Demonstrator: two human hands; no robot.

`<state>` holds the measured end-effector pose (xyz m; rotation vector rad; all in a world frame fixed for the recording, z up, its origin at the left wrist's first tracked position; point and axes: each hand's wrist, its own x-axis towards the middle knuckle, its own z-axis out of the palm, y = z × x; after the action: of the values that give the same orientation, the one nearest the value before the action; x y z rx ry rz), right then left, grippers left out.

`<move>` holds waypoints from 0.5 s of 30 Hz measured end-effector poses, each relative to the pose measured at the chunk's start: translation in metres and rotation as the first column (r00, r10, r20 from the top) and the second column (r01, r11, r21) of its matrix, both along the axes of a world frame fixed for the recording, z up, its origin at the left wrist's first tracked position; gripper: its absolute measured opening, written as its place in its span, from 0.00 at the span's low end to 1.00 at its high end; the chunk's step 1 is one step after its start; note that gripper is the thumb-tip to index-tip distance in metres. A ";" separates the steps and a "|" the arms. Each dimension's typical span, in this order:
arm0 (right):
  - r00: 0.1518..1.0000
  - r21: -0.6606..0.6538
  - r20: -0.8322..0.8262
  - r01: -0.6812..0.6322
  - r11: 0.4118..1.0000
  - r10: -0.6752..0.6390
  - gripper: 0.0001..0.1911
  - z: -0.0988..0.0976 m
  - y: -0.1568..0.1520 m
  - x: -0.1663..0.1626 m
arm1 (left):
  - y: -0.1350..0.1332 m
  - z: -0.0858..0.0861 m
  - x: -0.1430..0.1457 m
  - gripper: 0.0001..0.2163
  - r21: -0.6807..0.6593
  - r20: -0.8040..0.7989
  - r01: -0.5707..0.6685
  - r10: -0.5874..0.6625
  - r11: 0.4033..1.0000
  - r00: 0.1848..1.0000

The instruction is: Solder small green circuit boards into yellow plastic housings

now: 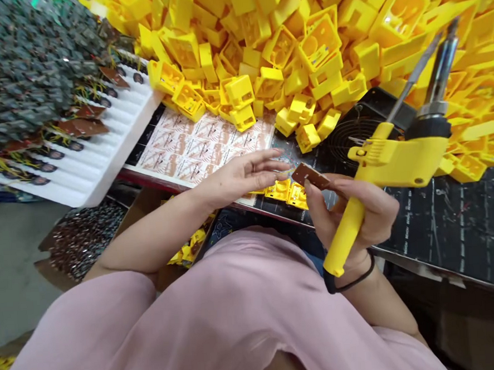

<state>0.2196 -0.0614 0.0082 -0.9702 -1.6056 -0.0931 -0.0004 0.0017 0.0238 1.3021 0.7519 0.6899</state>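
In the head view my right hand (357, 211) grips a yellow soldering gun (400, 159), its metal tip pointing up and away to the right. Between thumb and forefinger the same hand also pinches a small brown circuit board (310, 175). My left hand (246, 174) is just left of the board, fingers stretched out and apart, holding nothing. Below both hands, small yellow plastic housings (278, 190) lie open at the table's front edge, partly hidden by the fingers.
A big heap of yellow housings (238, 40) covers the back of the table. Printed sticker sheets (190, 146) lie left of centre. A white foam tray (114, 143) holds many wired parts. A black round-grilled fan (344, 134) sits behind the gun. Boxes (135, 214) stand below the edge.
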 end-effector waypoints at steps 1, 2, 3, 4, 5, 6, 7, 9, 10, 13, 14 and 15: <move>1.000 0.012 0.010 0.007 1.000 -0.007 0.32 -0.002 -0.001 0.000 | -0.004 0.001 0.003 0.24 0.000 0.012 -0.014 0.014 1.000 1.000; 1.000 0.012 0.029 0.010 1.000 -0.011 0.33 -0.003 -0.001 0.000 | -0.007 0.002 0.007 0.21 0.019 0.025 -0.052 0.051 0.998 0.998; 0.998 0.010 0.055 0.014 1.000 -0.015 0.33 -0.005 -0.001 -0.001 | -0.011 0.004 0.012 0.18 0.037 0.048 -0.106 0.104 0.994 0.993; 0.997 0.012 0.080 0.023 1.000 -0.024 0.33 -0.006 -0.001 -0.002 | -0.015 0.007 0.018 0.16 0.035 0.081 -0.167 0.164 0.985 0.983; 0.994 0.018 0.102 0.033 0.999 -0.034 0.31 -0.007 -0.001 -0.004 | -0.017 0.009 0.024 0.13 0.004 0.119 -0.223 0.221 0.975 0.968; 0.992 0.024 0.124 0.037 0.999 -0.040 0.29 -0.008 0.000 -0.006 | -0.019 0.010 0.030 0.10 -0.057 0.153 -0.257 0.263 0.965 0.953; 0.989 0.034 0.143 0.037 0.999 -0.042 0.27 -0.008 0.000 -0.008 | -0.020 0.010 0.035 0.07 -0.130 0.178 -0.267 0.288 0.955 0.941; 0.984 0.044 0.176 0.008 0.999 -0.016 0.24 -0.009 -0.001 -0.009 | -0.018 0.010 0.038 0.04 -0.251 0.194 -0.245 0.296 0.937 0.935; 0.982 0.021 0.190 -0.018 1.000 0.014 0.24 -0.009 -0.001 -0.007 | -0.015 0.010 0.036 0.03 -0.274 0.192 -0.243 0.300 0.931 0.934; 0.965 -0.121 0.228 -0.104 0.987 0.130 0.26 -0.010 0.000 0.007 | -0.005 0.018 0.016 0.04 -0.140 0.083 -0.262 0.275 0.955 0.958; 0.951 -0.173 0.258 -0.128 0.977 0.170 0.27 -0.011 0.002 0.013 | -0.001 0.022 0.007 0.05 -0.032 0.001 -0.231 0.231 0.972 0.973; 0.932 -0.219 0.297 -0.148 0.964 0.210 0.28 -0.013 0.004 0.018 | 0.002 0.026 -0.003 0.06 0.094 -0.101 -0.167 0.176 0.982 0.979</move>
<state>0.2380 -0.0571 -0.0051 -0.9865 -2.0254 0.0366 -0.0034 0.0037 0.0497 1.3710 0.9405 0.8011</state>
